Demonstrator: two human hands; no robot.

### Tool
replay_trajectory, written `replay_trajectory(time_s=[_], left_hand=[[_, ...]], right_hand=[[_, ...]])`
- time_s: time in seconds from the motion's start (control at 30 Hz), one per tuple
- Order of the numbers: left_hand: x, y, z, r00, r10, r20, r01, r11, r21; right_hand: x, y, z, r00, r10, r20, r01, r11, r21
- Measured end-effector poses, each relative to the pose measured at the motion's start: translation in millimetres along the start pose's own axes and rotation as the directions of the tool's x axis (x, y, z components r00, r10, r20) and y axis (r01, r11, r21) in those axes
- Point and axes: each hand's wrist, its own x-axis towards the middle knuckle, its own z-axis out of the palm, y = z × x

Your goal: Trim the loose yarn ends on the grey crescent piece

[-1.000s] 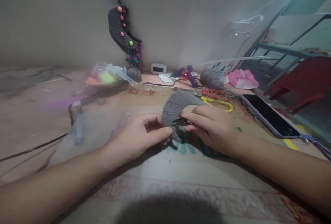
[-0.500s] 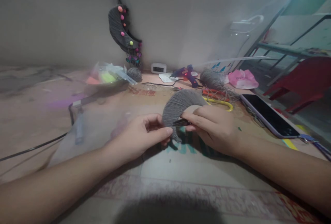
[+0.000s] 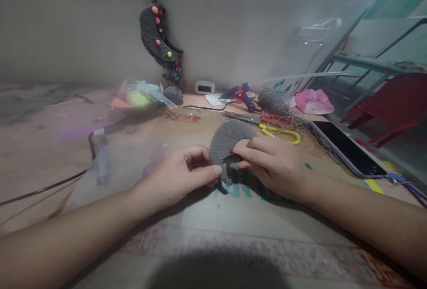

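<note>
A crescent (image 3: 224, 143) wound with grey yarn stands tilted over the cardboard in front of me. My left hand (image 3: 188, 171) pinches its lower left edge between thumb and fingers, near the narrow tip. At the inner curve, my right hand (image 3: 271, 164) is closed with its fingertips around a small dark pointed piece (image 3: 231, 159), whose kind I cannot make out. These fingers cover the crescent's right part. Behind the crescent lie scissors with yellow handles (image 3: 283, 135).
Cardboard (image 3: 213, 226) covers the table. At the back are a glue gun (image 3: 240, 94), a grey yarn ball (image 3: 273, 101), a small white clock (image 3: 204, 87) and a bowl (image 3: 138, 102). A phone (image 3: 348, 148) lies right. A decorated crescent (image 3: 151, 35) hangs on the wall.
The crescent's top has dipped slightly, uncovering more of the scissors behind it. My right hand has shifted slightly left and down; the left hand keeps its pinch.
</note>
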Motion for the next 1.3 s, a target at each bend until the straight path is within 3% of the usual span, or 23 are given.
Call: replay_trajectory(time_s=[0.67,1.3], left_hand=[[0.2,4.3,2.2,0.999,-0.045,-0.004,0.045,0.999,-0.032],[-1.1,2.2,1.4,1.000,-0.016,-0.019,0.017,0.999,0.045]], right_hand=[[-3.5,-0.7,-1.1,0.999,-0.021,-0.046,0.026,0.994,0.105],[-1.1,-1.5,-1.6,1.000,-0.012,-0.013,0.012,1.000,-0.010]])
